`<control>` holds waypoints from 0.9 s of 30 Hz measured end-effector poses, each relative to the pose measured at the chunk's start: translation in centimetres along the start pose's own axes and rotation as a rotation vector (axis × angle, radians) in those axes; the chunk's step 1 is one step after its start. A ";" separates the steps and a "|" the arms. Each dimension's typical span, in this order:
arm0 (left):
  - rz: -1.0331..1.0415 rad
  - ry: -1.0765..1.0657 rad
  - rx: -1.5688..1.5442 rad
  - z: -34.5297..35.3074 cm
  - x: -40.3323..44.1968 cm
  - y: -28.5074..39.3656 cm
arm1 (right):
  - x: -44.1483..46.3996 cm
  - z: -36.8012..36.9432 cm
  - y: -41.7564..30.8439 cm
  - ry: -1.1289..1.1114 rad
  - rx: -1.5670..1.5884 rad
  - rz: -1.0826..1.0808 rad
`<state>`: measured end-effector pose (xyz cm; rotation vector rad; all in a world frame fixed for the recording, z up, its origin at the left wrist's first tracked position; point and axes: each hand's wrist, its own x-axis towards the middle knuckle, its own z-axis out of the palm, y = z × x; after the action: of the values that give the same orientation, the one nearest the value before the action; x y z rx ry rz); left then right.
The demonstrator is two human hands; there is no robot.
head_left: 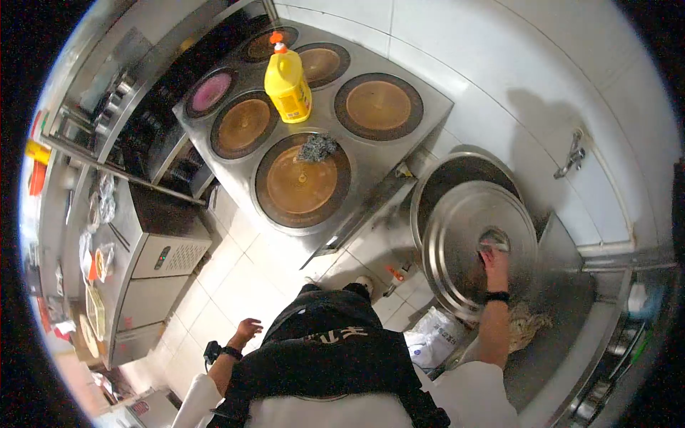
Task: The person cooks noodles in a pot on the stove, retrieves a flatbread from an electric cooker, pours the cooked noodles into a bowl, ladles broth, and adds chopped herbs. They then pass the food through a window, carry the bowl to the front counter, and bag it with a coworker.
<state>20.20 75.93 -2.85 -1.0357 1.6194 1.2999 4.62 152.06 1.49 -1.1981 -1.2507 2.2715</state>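
Note:
My right hand (493, 260) is closed on the handle of a large round metal lid (457, 235). The lid lies off-centre over a big metal pot (464, 165), whose dark inside shows along the far side. My left hand (247, 331) hangs over the tiled floor, loosely open and holding nothing. On the steel cooktop (325, 118) ahead stands a yellow bottle (287, 85) with an orange-and-white top. A dark grey steel-wool scourer (317, 148) rests on the nearest brown round plate (298, 182).
A wall tap (570, 155) juts out at the right, above a metal basin (560, 321) with a mop head (526, 325). Near my feet are a white sack (434, 338) and an orange-topped bottle (396, 277). A steel cabinet (160, 267) stands at the left.

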 end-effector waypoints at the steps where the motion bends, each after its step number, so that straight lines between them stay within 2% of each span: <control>1: 0.003 -0.029 -0.102 -0.7 -0.7 -1.4 | 0.7 2.7 0.3 0.010 -0.036 0.026; 2: 0.009 -0.059 -0.203 -0.9 -2.0 -1.7 | 1.7 4.4 0.6 0.020 -0.072 0.051; 3: 0.019 0.058 -0.076 -0.4 -3.2 -2.3 | 2.6 5.5 0.8 0.003 -0.081 0.050; 6: 0.109 0.102 -0.181 -1.0 -5.3 -5.5 | 5.0 7.7 0.3 -0.014 -0.137 0.045; 8: 0.117 0.098 -0.244 -1.2 -4.7 -9.6 | 3.8 7.0 -1.3 -0.337 -1.878 -0.542; 10: 0.094 0.073 -0.273 -0.8 -3.9 -13.8 | -1.6 9.7 -2.8 -0.113 -1.920 -0.445; 11: 0.038 0.118 -0.371 0.3 -5.0 -14.1 | -0.8 9.2 -2.4 -0.293 -2.348 -0.347; 12: -0.018 0.101 -0.318 0.4 -5.3 -14.9 | -0.4 9.5 -1.3 -0.287 -2.452 -0.435; 13: 0.078 0.133 -0.287 1.0 -4.5 -15.5 | -0.7 11.0 0.4 -0.182 -2.350 -0.606; 14: 0.079 0.129 -0.371 0.8 -3.4 -17.9 | -1.9 11.9 1.7 -0.040 -2.089 -0.781; 15: 0.044 0.203 -0.384 0.5 -3.0 -18.7 | -3.3 14.2 4.1 -0.027 -1.700 -0.906; 16: 0.042 0.247 -0.338 -0.5 -4.4 -17.4 | -5.2 16.6 7.1 -0.113 -1.331 -0.944; 18: 0.031 0.272 -0.435 -2.8 -3.4 -20.6 | -10.2 20.7 14.9 -0.401 -0.880 -0.796; 19: 0.147 0.236 -0.643 -4.0 -3.1 -22.4 | -12.8 23.2 19.3 -0.571 -0.761 -0.650; 20: 0.169 0.276 -0.655 -4.9 -2.4 -24.3 | -15.1 25.9 23.9 -0.761 -0.698 -0.478; 21: 0.102 0.344 -0.631 -6.4 -2.5 -24.8 | -17.4 28.8 28.4 -0.924 -0.675 -0.308; 22: 0.030 0.404 -0.602 -8.4 -3.0 -26.0 | -25.3 33.1 32.5 -0.924 -0.695 -0.266; 23: 0.024 0.408 -0.627 -10.1 -2.5 -27.8 | -32.4 37.0 34.6 -1.057 -0.697 -0.029; 25: 0.236 0.599 -0.757 -13.8 -0.4 -31.3 | -43.2 42.5 39.1 -1.339 -0.859 -0.054; 27: 0.101 0.698 -0.872 -19.4 -3.2 -30.1 | -50.7 46.0 43.4 -1.596 -0.965 -0.056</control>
<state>47.65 53.13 -6.81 -2.1380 1.5813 1.9156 5.97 71.21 6.52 1.0249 -2.8994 2.3871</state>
